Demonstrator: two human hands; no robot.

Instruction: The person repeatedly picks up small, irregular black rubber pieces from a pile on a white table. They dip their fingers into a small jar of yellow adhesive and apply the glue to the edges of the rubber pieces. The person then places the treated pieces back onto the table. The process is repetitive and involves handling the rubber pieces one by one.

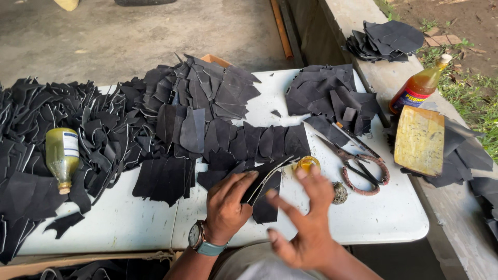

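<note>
My left hand (226, 205), with a watch on its wrist, presses its fingers down on a black cut leather piece (265, 199) lying on the white table (129, 223). My right hand (306, 218) hovers just right of that piece, blurred, fingers spread, holding nothing. A small yellow round tin (307, 164) sits just beyond my right fingertips. A row of overlapping black pieces (249, 142) lies right behind the held piece.
Heaps of black pieces (78, 135) cover the table's left and back. A yellowish bottle (62, 156) lies at left. Rusty scissors (358, 166) lie at right. On the concrete ledge stand an orange bottle (419, 85), a worn yellow board (419, 140) and more pieces.
</note>
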